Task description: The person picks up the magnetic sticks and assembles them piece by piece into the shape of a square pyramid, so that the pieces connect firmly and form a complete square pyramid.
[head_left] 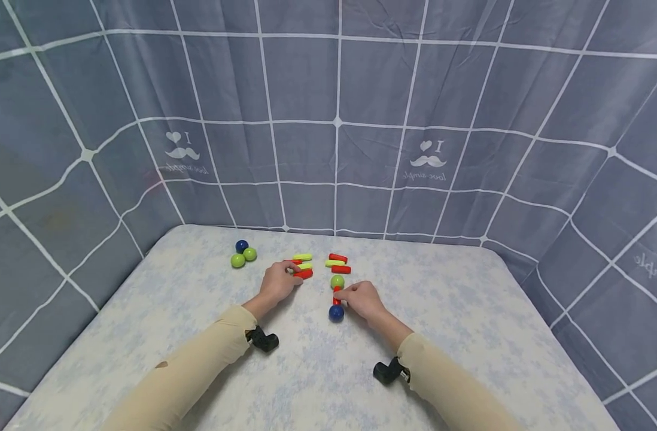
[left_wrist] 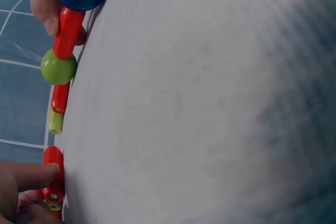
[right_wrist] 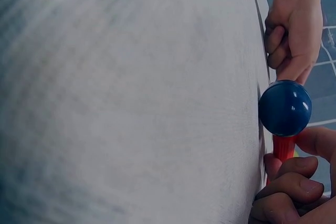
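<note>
My right hand (head_left: 364, 298) pinches a short red stick (head_left: 336, 299) between thumb and fingers. This stick sits between a green ball (head_left: 337, 281) and a blue ball (head_left: 336, 313), touching both in a line. To the left, my left hand (head_left: 277, 281) holds another red stick (left_wrist: 53, 156) at the near side of a small group of red and yellow-green sticks. Its thumb lies across that stick in the left wrist view; the hand partly covers the group. The blue ball hides part of the right hand's stick in the right wrist view.
Beyond the green ball lie two red sticks (head_left: 341, 269) with a yellow-green stick (head_left: 335, 263) between them. A blue ball (head_left: 242, 246) and two green balls (head_left: 238, 260) are clustered at the back left. A grey gridded curtain (head_left: 336, 179) hangs behind the table (head_left: 441, 299).
</note>
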Demonstrator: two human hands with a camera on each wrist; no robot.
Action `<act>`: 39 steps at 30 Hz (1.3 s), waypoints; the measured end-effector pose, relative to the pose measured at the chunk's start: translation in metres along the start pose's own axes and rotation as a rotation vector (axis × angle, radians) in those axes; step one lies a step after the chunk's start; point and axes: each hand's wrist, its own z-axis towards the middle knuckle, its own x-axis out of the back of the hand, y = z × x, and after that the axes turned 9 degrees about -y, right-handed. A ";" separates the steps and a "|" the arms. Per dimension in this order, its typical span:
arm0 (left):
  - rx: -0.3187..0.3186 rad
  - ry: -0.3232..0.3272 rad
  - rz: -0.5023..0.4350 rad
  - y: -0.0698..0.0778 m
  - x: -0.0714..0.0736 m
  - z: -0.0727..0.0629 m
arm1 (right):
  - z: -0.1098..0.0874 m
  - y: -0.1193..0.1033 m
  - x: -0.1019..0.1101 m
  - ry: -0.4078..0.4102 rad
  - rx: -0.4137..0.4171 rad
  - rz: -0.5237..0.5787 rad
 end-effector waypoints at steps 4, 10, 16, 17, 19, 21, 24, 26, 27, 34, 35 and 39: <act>-0.011 -0.012 0.012 -0.001 -0.001 -0.002 | -0.001 0.002 0.000 0.015 0.003 0.005; -0.006 -0.024 0.025 -0.002 -0.003 -0.003 | -0.002 0.005 -0.001 0.005 0.002 0.001; -0.003 -0.056 0.020 -0.005 -0.006 -0.007 | -0.002 0.011 -0.005 0.005 -0.001 0.003; 0.006 -0.066 0.016 -0.006 -0.006 -0.009 | -0.002 0.013 -0.006 -0.004 -0.008 -0.001; 0.021 -0.090 0.002 -0.009 -0.006 -0.011 | -0.001 0.015 -0.008 -0.025 -0.021 -0.007; 0.013 -0.092 -0.014 -0.011 -0.005 -0.012 | -0.001 0.014 -0.009 -0.031 -0.031 -0.004; -0.027 -0.098 -0.039 -0.013 -0.002 -0.012 | -0.001 0.011 -0.007 -0.025 -0.031 0.006; -0.070 -0.095 -0.043 -0.012 0.000 -0.011 | -0.001 0.008 -0.005 -0.015 -0.018 0.007; -0.085 -0.100 -0.043 -0.012 0.001 -0.010 | -0.001 0.007 -0.004 -0.015 -0.016 0.007; -0.103 -0.133 -0.062 -0.006 0.001 -0.009 | 0.002 0.002 0.000 -0.029 -0.029 -0.008; -0.105 -0.132 -0.063 -0.006 0.001 -0.009 | 0.004 0.001 0.000 -0.029 -0.027 -0.011; -0.130 -0.128 -0.084 -0.002 -0.001 -0.009 | 0.009 0.000 0.002 -0.022 -0.040 -0.017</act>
